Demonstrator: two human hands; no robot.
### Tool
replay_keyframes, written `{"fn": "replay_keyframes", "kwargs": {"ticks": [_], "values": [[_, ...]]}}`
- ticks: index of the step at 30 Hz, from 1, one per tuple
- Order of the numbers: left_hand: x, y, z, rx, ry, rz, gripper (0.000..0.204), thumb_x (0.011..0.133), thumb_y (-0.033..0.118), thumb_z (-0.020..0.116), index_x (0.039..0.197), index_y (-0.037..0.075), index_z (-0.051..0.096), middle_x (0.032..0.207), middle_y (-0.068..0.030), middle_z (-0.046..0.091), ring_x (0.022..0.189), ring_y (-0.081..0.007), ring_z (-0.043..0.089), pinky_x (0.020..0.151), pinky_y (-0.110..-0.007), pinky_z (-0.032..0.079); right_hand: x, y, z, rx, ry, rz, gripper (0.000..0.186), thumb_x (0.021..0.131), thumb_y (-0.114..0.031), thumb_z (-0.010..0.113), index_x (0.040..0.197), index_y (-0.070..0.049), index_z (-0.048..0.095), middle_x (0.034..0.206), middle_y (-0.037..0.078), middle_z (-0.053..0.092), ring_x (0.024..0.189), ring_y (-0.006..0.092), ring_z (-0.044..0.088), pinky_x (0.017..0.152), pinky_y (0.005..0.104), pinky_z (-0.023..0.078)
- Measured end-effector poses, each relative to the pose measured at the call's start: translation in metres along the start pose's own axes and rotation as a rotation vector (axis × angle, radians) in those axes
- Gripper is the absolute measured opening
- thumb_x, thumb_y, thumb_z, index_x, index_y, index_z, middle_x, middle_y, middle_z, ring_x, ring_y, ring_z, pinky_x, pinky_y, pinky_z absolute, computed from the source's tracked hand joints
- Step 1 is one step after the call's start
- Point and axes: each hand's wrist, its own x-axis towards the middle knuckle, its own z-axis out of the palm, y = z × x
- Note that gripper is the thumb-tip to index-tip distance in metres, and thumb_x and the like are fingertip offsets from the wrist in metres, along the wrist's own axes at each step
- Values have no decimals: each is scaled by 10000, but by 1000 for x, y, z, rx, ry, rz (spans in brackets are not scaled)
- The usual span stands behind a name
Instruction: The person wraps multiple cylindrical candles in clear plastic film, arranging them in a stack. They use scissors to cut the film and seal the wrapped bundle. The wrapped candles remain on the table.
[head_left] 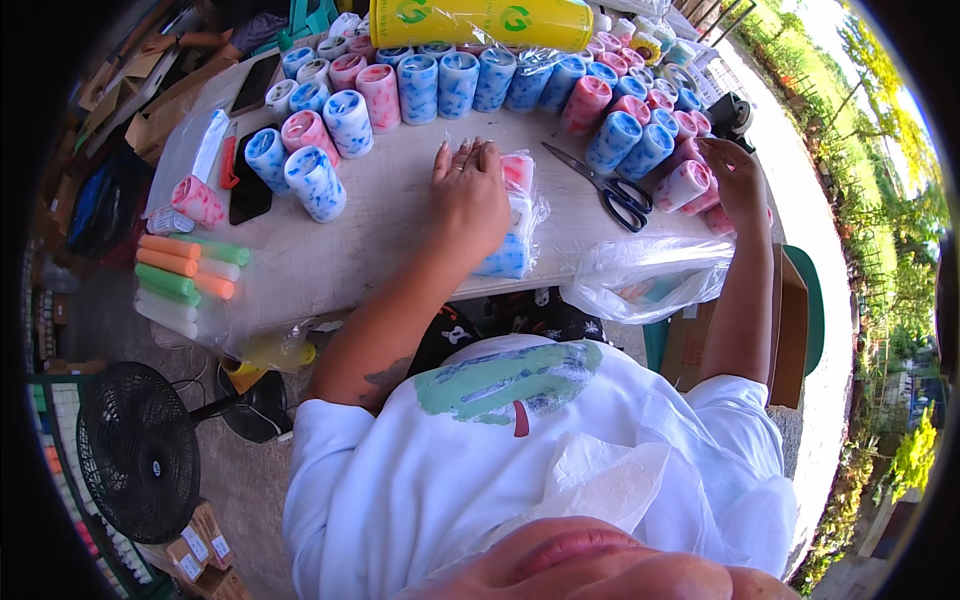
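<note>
My left hand [468,200] lies on the table with its fingers stretched forward, against the left side of a clear plastic packet [515,225]. Inside that packet are red-and-white and blue-and-white mottled candles, partly covered by the hand. At the right, my right hand [738,182] reaches over a cluster of pink-and-white pillar candles [683,186]. Its fingers are bent and apart beside them; whether they touch a candle is hard to make out. Scissors [610,190] with dark handles lie between the two hands. A loose clear plastic bag [650,275] hangs at the table's near edge.
Blue-and-white pillar candles [418,90] form a curved row at the back, below a yellow roll [482,22]. At left are a dark phone [250,185], a red cutter [229,162] and wrapped coloured candles [185,275]. A black fan [140,450] stands lower left.
</note>
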Motion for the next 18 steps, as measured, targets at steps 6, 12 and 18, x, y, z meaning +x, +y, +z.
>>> {"fn": "replay_keyframes", "kwargs": {"ticks": [6,12,18], "values": [[2,3,-12,-16,-82,-65,352,908,120,456,1224,-35,460,1163,-238,607,1123,-327,575,1093,-464,298,1,71,-34,-37,424,-98,250,934,-241,620,1095,-64,694,1018,61,701,974,139,621,893,271,450],[3,1,-8,-2,-60,-39,368,923,120,449,1256,-34,446,1162,-234,609,1094,-344,585,1089,-477,301,15,121,-81,90,614,-115,403,941,-403,542,1131,-78,686,1083,101,687,984,211,628,879,328,453],[0,-3,-9,-34,-40,-32,400,923,87,449,1306,-23,407,1192,-218,610,1109,-353,582,1094,-485,295,142,219,-116,120,155,432,691,847,-656,549,1273,-113,584,1336,118,535,1294,263,426,988,473,358]]}}
